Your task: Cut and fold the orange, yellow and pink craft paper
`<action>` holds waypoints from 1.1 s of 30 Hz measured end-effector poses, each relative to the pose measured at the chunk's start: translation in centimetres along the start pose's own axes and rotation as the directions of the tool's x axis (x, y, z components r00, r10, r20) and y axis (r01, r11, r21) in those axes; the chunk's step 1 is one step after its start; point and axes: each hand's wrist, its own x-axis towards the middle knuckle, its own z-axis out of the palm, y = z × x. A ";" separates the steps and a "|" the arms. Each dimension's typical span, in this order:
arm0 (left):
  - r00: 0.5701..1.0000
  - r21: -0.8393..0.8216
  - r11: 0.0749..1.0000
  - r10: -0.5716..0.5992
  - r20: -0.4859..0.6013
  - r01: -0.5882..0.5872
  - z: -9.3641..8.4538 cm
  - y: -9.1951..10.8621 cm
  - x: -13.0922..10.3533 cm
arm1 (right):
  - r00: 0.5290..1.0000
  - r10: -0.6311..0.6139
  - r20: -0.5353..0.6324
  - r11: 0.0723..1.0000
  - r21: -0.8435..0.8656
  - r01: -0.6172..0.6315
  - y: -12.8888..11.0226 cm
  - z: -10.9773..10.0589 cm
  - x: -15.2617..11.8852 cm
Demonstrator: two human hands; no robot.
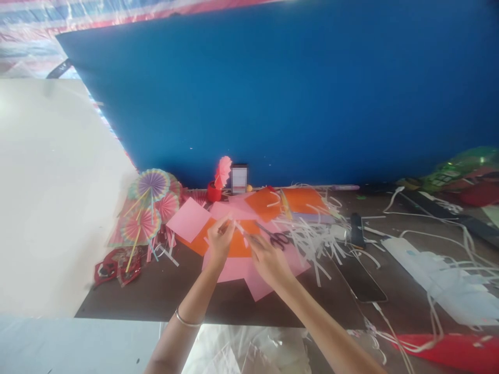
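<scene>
My left hand (220, 241) pinches a narrow white paper strip (239, 226) over the orange and pink sheets. At the strip's other end, the fingers of my right hand (268, 259) are closed on it; the fine detail is blurred. Under both hands lie an orange sheet (242, 250) and pink sheets (228, 271). Dark-handled scissors (279, 239) rest on the paper just beyond my right hand. A loose pile of white paper strips (315, 241) spreads to the right of the scissors.
Folded paper fans (150, 184) on sticks are at the left, behind red wrapped packets (117, 266). A phone (239, 179) stands upright at the back beside a red holder (214, 192). Another phone (360, 280), cables and a white sheet (432, 275) lie right. A blue panel (273, 93) rises behind.
</scene>
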 end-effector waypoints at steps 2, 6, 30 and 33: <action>1.000 0.011 1.000 -0.012 0.009 0.012 -0.2 0.0 0.0 | 1.000 0.007 0.011 1.000 0.001 -0.007 0.0 0.0 0.0; 0.998 0.030 0.999 -0.039 0.040 0.038 -0.5 0.0 0.2 | 1.000 0.014 0.019 1.000 -0.009 -0.014 0.0 0.1 0.0; 0.999 0.102 0.995 -0.014 0.042 0.009 -0.7 0.1 0.2 | 0.999 0.014 0.044 1.000 -0.017 -0.013 -0.3 -0.3 -0.1; 0.999 0.078 0.997 -0.007 0.035 0.004 -0.7 0.5 0.1 | 0.998 0.023 0.050 1.000 -0.013 -0.023 -0.4 -0.3 0.0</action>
